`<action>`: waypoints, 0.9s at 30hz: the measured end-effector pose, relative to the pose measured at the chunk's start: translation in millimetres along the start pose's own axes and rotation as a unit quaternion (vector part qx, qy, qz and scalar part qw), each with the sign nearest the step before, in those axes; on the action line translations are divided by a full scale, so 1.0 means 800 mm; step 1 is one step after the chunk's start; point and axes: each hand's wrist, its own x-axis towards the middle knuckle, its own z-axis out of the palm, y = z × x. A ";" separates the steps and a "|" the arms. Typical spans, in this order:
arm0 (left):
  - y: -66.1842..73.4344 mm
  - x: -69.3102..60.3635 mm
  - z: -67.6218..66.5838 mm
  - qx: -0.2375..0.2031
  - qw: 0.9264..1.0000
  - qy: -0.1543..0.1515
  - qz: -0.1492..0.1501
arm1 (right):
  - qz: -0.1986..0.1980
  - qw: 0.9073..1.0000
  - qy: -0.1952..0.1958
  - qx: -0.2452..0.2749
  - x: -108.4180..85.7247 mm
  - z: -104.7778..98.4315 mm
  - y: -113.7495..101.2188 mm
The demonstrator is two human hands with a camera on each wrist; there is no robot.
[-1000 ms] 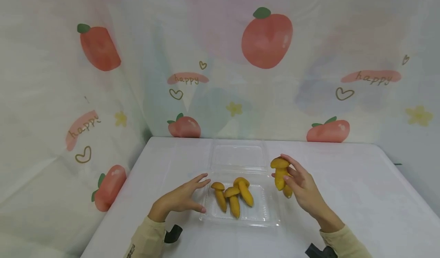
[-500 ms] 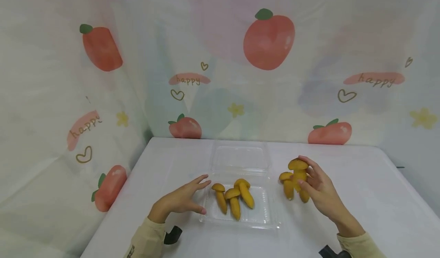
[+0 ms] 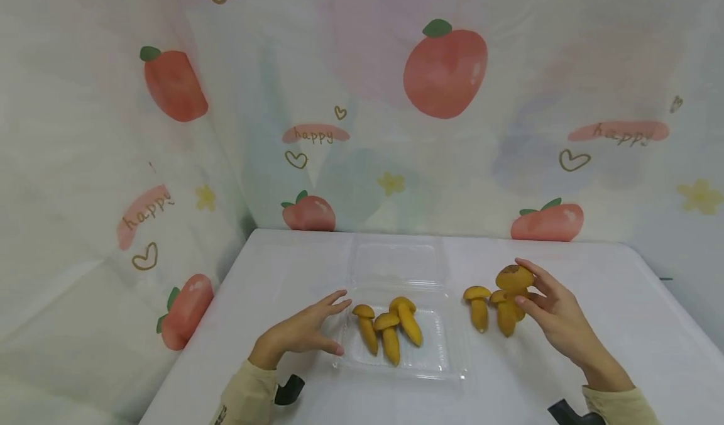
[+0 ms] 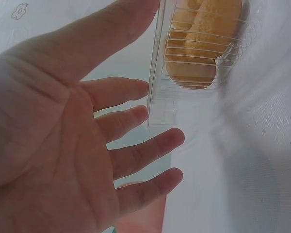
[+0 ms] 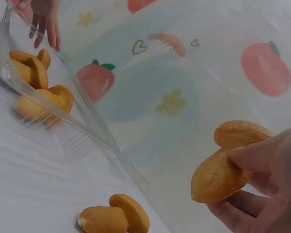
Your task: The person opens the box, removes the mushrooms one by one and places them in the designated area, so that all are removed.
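In the head view my right hand [image 3: 562, 318] pinches a yellow mushroom [image 3: 515, 278] by its stem, above the table's right side. Two more mushrooms, one farther left [image 3: 478, 310] and one [image 3: 504, 314] partly behind the held one, are beside it. The right wrist view has the held mushroom [image 5: 222, 175] between thumb and fingers, another [image 5: 111, 214] lying lower left. Three mushrooms [image 3: 390, 339] lie in a clear plastic box [image 3: 432, 353]. My left hand [image 3: 300, 334], fingers spread, is at the box's left edge; in the left wrist view its fingers [image 4: 119, 92] come close to the wall, contact unclear.
The box's clear lid [image 3: 396, 261] lies folded back towards the rear. A white table [image 3: 611, 312] carries everything, with fruit-printed cloth [image 3: 447, 73] hanging behind and at the left. Black pieces [image 3: 290, 390] sit by both wrists.
My right hand has moved rightwards with its mushroom, and the two mushrooms near it show more fully. My left hand has stayed at the box edge. The view has shifted slightly.
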 end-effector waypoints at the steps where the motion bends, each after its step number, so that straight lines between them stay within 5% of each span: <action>1: 0.000 0.000 0.001 0.002 1.000 -0.002 0.001 | 0.002 1.000 0.005 -0.011 -0.002 -0.002 0.001; 27: 0.003 -0.003 0.000 -0.001 1.000 0.002 0.002 | 0.048 0.991 0.032 -0.120 -0.011 -0.033 0.052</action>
